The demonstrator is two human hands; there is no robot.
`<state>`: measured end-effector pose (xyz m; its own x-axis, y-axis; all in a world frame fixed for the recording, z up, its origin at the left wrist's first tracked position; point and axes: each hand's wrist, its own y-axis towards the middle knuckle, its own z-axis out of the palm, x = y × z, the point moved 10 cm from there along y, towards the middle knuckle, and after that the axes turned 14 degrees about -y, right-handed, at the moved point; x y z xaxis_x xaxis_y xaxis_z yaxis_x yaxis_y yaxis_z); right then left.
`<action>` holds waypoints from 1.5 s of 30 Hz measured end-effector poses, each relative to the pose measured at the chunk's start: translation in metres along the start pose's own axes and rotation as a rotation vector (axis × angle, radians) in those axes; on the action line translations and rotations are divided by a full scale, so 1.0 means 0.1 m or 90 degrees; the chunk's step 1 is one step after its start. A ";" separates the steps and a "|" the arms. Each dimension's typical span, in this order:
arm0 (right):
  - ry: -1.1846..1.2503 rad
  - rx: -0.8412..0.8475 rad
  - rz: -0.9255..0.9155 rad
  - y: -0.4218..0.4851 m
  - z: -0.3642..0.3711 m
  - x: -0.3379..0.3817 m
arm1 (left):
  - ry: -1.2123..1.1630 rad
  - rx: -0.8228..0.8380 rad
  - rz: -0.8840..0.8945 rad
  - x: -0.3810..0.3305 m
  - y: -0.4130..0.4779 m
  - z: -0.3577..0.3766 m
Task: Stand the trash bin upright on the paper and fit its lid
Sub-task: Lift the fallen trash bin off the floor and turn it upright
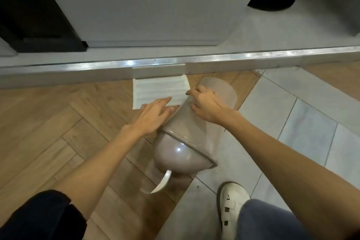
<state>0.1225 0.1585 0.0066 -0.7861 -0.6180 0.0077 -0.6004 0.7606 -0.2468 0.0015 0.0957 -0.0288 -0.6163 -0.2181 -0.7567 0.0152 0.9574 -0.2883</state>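
A taupe plastic trash bin (pixel 196 124) lies on its side on the floor, base pointing away from me, domed lid (pixel 179 154) toward me and seated on its rim. The lid's swing flap (pixel 162 183) hangs open at the near end. A white sheet of paper (pixel 159 88) lies flat on the wooden floor just beyond the bin, against the step. My right hand (pixel 206 105) grips the bin's upper side near the base. My left hand (pixel 153 113) rests flat with fingers spread against the bin's left side, partly over the paper's near edge.
A raised step with a shiny metal edge strip (pixel 194 59) runs across behind the paper. A grey cabinet panel (pixel 146 6) stands above it. The floor is wood planks on the left and grey tiles (pixel 292 122) on the right. My white shoe (pixel 232 200) stands near the bin.
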 end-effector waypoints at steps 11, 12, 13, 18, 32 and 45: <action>0.066 -0.025 -0.089 -0.50 -0.01 0.76 | -0.291 0.007 -0.137 0.46 -0.38 0.17; 0.061 -0.006 -0.089 -0.53 0.06 0.81 | -0.320 0.013 -0.149 0.46 -0.42 0.19; 0.046 0.016 -0.088 -0.54 0.13 0.84 | -0.345 0.014 -0.152 0.45 -0.44 0.22; 0.022 0.019 -0.071 -0.52 0.24 0.90 | -0.351 0.009 -0.177 0.45 -0.53 0.25; 0.232 -0.011 -0.001 -0.41 -0.37 0.50 | -0.552 -0.087 -0.408 0.96 -0.78 0.08; 0.588 -0.048 0.092 -0.48 -0.69 -0.02 | -0.913 0.017 -0.421 0.87 -0.92 0.16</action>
<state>0.1429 0.1374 0.0852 -0.6396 -0.1380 0.7562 -0.4701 0.8485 -0.2428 -0.0405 -0.0147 -0.0777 0.7075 -0.5842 -0.3976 0.0784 0.6241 -0.7774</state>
